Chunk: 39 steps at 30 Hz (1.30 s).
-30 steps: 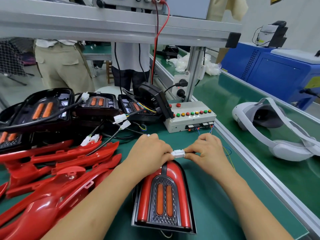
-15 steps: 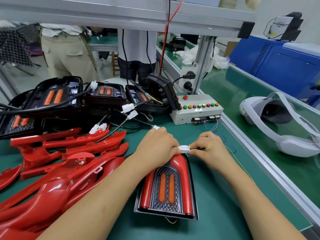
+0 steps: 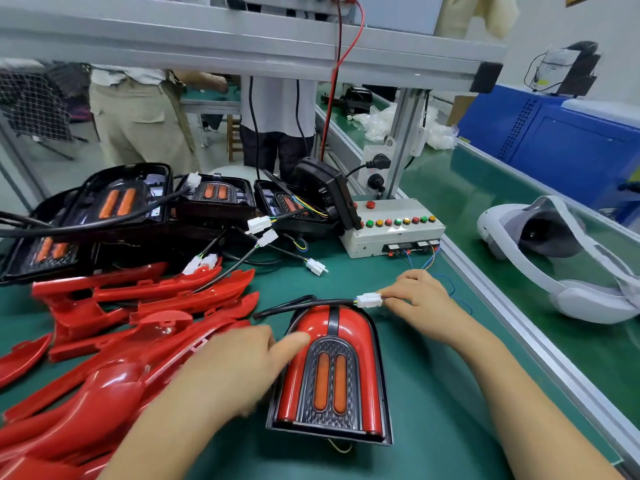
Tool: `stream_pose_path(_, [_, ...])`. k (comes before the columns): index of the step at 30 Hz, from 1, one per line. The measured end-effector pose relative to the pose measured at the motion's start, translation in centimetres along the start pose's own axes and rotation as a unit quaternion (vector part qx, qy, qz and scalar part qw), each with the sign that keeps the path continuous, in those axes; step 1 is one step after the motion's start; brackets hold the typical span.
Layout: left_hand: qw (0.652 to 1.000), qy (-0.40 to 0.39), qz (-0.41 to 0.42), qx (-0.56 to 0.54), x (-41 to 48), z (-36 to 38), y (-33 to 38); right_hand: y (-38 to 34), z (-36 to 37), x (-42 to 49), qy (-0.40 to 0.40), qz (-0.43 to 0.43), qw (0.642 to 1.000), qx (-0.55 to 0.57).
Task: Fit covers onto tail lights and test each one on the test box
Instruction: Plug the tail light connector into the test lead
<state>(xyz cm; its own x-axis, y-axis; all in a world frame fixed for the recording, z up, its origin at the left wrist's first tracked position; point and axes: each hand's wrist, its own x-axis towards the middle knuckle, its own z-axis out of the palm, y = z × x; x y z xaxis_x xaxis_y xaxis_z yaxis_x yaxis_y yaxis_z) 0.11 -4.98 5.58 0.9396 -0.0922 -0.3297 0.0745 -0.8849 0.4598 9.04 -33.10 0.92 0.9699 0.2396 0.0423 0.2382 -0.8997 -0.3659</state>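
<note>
Lets go of the white connector (image 3: 369,300) with the left hand (image 3: 239,370) since a second ago; draws that hand back beside the tail light (image 3: 332,379). Thumb straight, touching the fitted red cover (image 3: 308,327), nothing gripped; other fingers blurred. Pinches the connector in the fingertips of the right hand (image 3: 424,303), just past the light's rounded end, black cable trailing back toward the left hand. Test box (image 3: 394,233) beyond the right hand, apart from it. Loose red covers (image 3: 138,306) outboard of the left hand, uncovered black lights (image 3: 138,209) beyond them. Headset (image 3: 561,271) well outboard of the right hand.
</note>
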Motion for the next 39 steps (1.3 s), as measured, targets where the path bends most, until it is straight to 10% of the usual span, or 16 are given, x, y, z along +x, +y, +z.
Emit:
stream_pose_path(5, [0.899, -0.096, -0.056, -0.423, -0.7, 3.1, -0.9, 0.6, -0.5, 0.7, -0.076, 0.048, 0.990, 0.110])
stream_pose_path(15, [0.807, -0.153, -0.061, -0.567, 0.4, 5.6, -1.0, 1.3, -2.5, 4.5, -0.005, 0.131, 0.989, -0.066])
stream_pose_path(24, [0.871, -0.132, -0.016, -0.473, 1.2, 5.9, -1.6, 1.8, -1.1, 5.5, -0.076, 0.104, 0.986, -0.108])
stream_pose_path(32, [0.805, -0.213, -0.037, -0.552, 0.2, 6.1, -1.2, 1.7, -2.5, 6.0, -0.122, 0.119, 0.985, -0.012])
stream_pose_path(39, [0.823, -0.180, -0.013, -0.538, -0.9, 5.6, -0.5, 1.3, -2.4, 8.3, 0.066, 0.162, 0.985, -0.003])
